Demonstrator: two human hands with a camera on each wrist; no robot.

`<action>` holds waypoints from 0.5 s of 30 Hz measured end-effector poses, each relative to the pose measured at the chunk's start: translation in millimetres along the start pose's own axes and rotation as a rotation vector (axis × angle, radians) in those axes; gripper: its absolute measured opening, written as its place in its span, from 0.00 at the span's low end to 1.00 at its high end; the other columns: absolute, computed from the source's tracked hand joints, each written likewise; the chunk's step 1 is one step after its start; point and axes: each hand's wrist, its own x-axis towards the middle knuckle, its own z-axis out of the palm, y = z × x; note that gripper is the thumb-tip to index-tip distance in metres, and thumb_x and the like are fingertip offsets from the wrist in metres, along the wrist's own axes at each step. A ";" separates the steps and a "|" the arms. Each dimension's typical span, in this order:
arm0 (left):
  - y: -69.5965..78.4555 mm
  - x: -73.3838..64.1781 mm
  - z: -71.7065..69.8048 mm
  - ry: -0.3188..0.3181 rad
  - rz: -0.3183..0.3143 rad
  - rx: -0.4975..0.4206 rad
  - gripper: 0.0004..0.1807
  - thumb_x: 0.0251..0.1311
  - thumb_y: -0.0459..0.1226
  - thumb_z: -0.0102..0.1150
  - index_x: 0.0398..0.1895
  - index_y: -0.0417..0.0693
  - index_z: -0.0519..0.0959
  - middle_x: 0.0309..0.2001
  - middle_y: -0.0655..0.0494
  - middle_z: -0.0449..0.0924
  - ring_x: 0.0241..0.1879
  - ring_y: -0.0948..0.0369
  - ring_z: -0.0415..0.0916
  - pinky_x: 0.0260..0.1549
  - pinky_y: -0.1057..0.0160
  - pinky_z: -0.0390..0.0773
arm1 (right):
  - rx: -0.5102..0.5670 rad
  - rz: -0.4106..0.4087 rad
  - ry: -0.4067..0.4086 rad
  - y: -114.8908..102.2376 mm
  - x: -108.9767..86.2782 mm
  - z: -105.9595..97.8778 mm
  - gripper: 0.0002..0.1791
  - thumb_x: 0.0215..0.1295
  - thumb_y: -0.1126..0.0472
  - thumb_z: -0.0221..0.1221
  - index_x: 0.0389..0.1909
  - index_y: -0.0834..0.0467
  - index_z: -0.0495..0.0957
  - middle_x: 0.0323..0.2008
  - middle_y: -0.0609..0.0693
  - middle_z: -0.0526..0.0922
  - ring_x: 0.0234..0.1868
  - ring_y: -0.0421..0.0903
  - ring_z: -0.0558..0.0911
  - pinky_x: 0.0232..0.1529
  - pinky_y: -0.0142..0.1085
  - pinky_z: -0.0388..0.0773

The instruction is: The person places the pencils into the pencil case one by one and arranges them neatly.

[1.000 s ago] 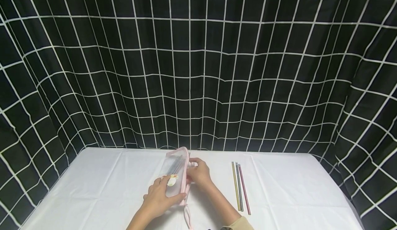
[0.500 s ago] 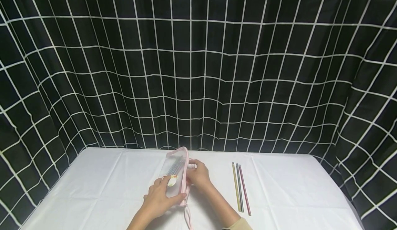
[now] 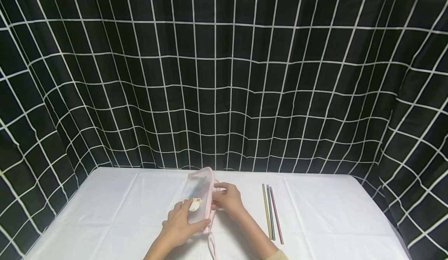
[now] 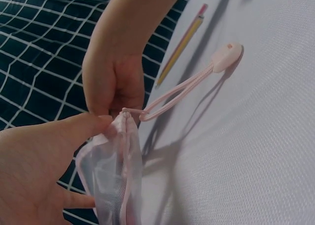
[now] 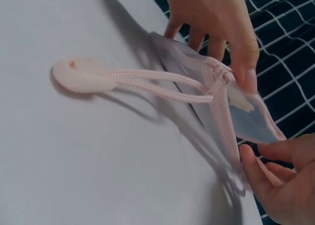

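A see-through pencil case (image 3: 201, 213) with pink trim stands tilted on the white table, several thin grey sticks (image 3: 198, 188) showing inside. My left hand (image 3: 178, 224) grips its near lower end, thumb over the pink edge and fingers on the clear side by a printed label (image 3: 195, 204). At its right side, my right hand (image 3: 228, 199) has curled fingers at the pink edge. The right wrist view shows the fingertips (image 5: 247, 155) of that hand pinching the rim. A pink cord loop (image 4: 182, 92) with an oval tag (image 4: 227, 57) hangs from the zip end.
To the right of my right forearm lie three slim pencils side by side: a yellow one (image 3: 266, 211), a dark one (image 3: 271, 212) and a red one (image 3: 276, 215). A black curtain (image 3: 224, 77) with a white grid surrounds the table (image 3: 332, 213) behind and at the sides.
My right hand has shifted slightly right at the case's edge. A small tip seen beyond the case's top edge one second ago no longer shows. My left hand stays in place.
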 end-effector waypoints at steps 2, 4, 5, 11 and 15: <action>0.0 -0.1 0.0 -0.001 0.001 -0.002 0.48 0.56 0.59 0.74 0.73 0.39 0.70 0.67 0.30 0.71 0.63 0.27 0.70 0.51 0.16 0.66 | 0.028 -0.003 -0.004 1.2 -1.8 -2.7 0.28 0.63 0.73 0.63 0.63 0.77 0.73 0.35 0.64 0.88 0.30 0.50 0.91 0.33 0.38 0.89; -0.1 -0.2 0.0 0.000 0.001 -0.004 0.48 0.56 0.59 0.74 0.73 0.39 0.70 0.67 0.29 0.71 0.63 0.27 0.70 0.51 0.17 0.66 | 0.054 -0.007 -0.006 2.2 -3.8 -5.3 0.26 0.63 0.74 0.63 0.63 0.78 0.74 0.35 0.64 0.88 0.30 0.50 0.91 0.34 0.40 0.89; 0.0 -0.2 -0.1 0.001 0.000 -0.004 0.48 0.56 0.59 0.74 0.73 0.39 0.70 0.67 0.29 0.71 0.63 0.27 0.70 0.51 0.17 0.66 | 0.066 -0.011 -0.006 3.0 -4.8 -6.6 0.26 0.63 0.75 0.62 0.62 0.78 0.74 0.36 0.64 0.88 0.30 0.50 0.91 0.34 0.41 0.89; 0.5 -0.5 -0.5 0.002 -0.002 -0.001 0.48 0.56 0.59 0.73 0.73 0.40 0.71 0.66 0.30 0.72 0.62 0.28 0.71 0.51 0.18 0.67 | 0.098 -0.038 -0.008 6.3 -9.2 -15.1 0.25 0.63 0.76 0.62 0.62 0.79 0.74 0.37 0.68 0.89 0.27 0.49 0.90 0.34 0.43 0.89; 0.1 -0.2 -0.2 0.002 -0.003 -0.002 0.47 0.56 0.59 0.73 0.73 0.41 0.71 0.65 0.31 0.72 0.62 0.29 0.72 0.51 0.18 0.67 | 0.083 -0.043 0.011 7.1 -12.1 -20.9 0.24 0.64 0.76 0.61 0.62 0.78 0.74 0.39 0.71 0.88 0.28 0.49 0.90 0.36 0.44 0.90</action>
